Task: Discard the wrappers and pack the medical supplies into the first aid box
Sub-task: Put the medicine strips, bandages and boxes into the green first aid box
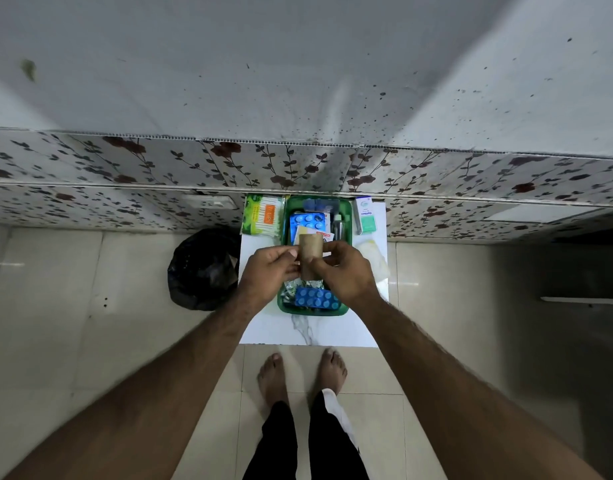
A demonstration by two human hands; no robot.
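**A:** What are the two hands doing over the box?

**B:** Both are closed on a tan cylindrical roll (311,252), most likely a crepe bandage. The left hand (271,270) pinches its side with thumb and fingertips; the right hand (345,271) wraps round the lower part from the other side. It is held upright, directly above the green first aid box (285,220). I'd judge the two-handed grip is for peeling a wrapper or tidying a loose end, though no wrapper is clearly visible on it.

**A:** Why hold it just there?

**B:** Probably so it can drop straight in. The box sits on the small white desk (263,327), and it is already fairly full: a blue blister strip (315,298) at the near end, another blue blister pack (307,221) toward the far end, and foil strips (291,289) under the hands.

**A:** And the wrappers?

**B:** A black bin bag (203,268) stands on the floor just beside the desk on the left, within easy reach of the left hand.

**A:** Anything left outside?

**B:** A cotton bud pack (262,214) lies left of the box, a small white-and-green carton (364,214) right of it, and a pale yellowish packet (372,258) lies beside the right hand. Those appear still to be packed.
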